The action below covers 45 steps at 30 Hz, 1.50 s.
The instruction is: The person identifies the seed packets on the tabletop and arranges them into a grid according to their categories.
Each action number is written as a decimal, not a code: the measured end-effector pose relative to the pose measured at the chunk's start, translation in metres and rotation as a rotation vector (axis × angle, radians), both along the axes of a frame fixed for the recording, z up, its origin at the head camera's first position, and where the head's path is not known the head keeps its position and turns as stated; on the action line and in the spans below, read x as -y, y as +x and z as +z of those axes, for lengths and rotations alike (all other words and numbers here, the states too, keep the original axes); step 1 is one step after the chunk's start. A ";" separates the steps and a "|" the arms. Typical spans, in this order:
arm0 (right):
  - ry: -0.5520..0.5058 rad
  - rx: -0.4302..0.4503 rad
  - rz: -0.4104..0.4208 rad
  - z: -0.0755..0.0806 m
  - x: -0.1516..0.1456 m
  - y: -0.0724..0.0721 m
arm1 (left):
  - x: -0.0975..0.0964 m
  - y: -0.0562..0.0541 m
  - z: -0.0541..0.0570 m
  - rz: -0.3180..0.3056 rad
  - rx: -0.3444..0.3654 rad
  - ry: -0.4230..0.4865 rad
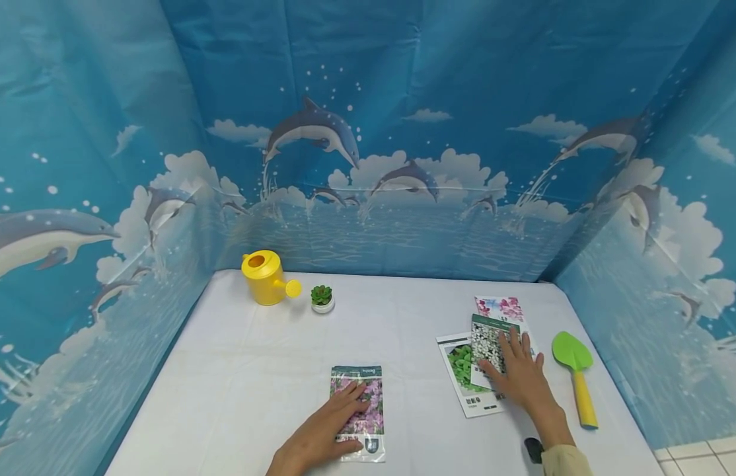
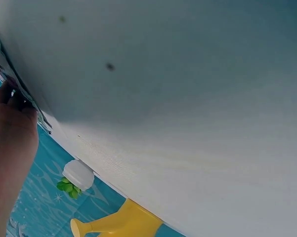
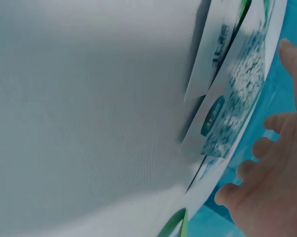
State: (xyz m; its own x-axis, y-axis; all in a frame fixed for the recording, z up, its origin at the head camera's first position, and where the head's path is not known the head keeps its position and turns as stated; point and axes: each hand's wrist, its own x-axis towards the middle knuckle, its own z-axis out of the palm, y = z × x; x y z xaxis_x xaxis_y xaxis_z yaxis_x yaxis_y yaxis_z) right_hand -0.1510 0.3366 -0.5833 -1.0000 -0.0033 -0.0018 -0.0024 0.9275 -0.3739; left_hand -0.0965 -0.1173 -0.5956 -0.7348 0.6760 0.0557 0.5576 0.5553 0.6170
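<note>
My left hand (image 1: 328, 425) lies over a seed packet with pink flowers (image 1: 374, 400) at the front middle of the table, its fingers extended across the front. In the left wrist view, that hand (image 2: 12, 123) is at the packet's edge, its fingertips partly hidden. My right hand (image 1: 521, 377) is spread above a packet with white flowers (image 1: 485, 344). The right wrist view shows a gap between this hand (image 3: 281, 163) and the white-flower packet (image 3: 237, 94). Beneath that packet lie a green-leaf packet (image 1: 460, 367) and one with pink blossoms (image 1: 507, 308), both partly covered.
A yellow watering can (image 1: 265, 281) and a small potted succulent (image 1: 322, 301) stand at the back left. On the right lies a trowel (image 1: 576, 373) with green blade and yellow handle. A dark object (image 1: 533, 450) sits by the right wrist. Dolphin-printed curtains (image 1: 368, 218) surround the white table (image 1: 243, 370).
</note>
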 end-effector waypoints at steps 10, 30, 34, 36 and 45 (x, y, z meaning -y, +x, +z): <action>-0.011 0.067 0.013 -0.004 -0.003 -0.009 | -0.001 0.000 0.002 -0.004 0.019 0.020; -0.039 0.103 0.040 -0.008 0.005 -0.005 | -0.001 -0.001 -0.001 0.013 0.025 -0.016; -0.042 0.113 0.045 -0.008 0.008 -0.006 | -0.001 0.000 -0.002 0.013 0.012 -0.015; -0.041 0.118 0.045 -0.008 0.010 -0.006 | -0.001 0.000 -0.002 0.010 0.011 -0.013; -0.036 0.095 0.054 -0.011 0.018 -0.004 | -0.001 -0.001 -0.001 0.013 0.024 -0.024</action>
